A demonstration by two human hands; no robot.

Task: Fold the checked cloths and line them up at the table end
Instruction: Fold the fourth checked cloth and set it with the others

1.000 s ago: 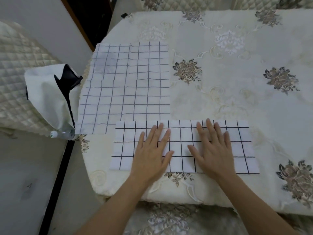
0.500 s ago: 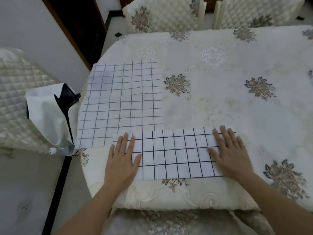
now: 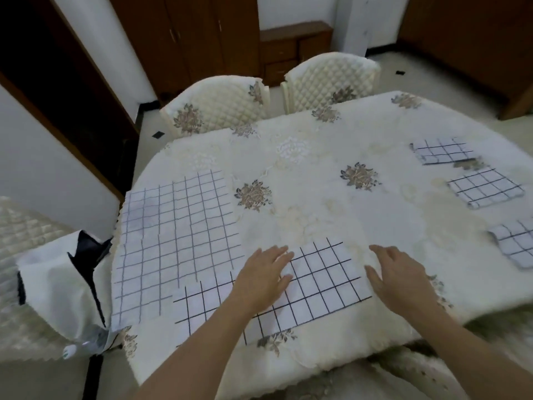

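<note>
Left hand (image 3: 264, 277) flat on checked cloth (image 3: 323, 281), fingers (image 3: 278, 254) straight together, right hand (image 3: 401, 277) beside it, fingers spread, empty

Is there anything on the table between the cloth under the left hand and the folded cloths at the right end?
Nothing visible. Only bare tablecloth lies between the half-folded cloth and the nearest folded cloth. The right hand is beside the half-folded cloth's right edge.
</note>
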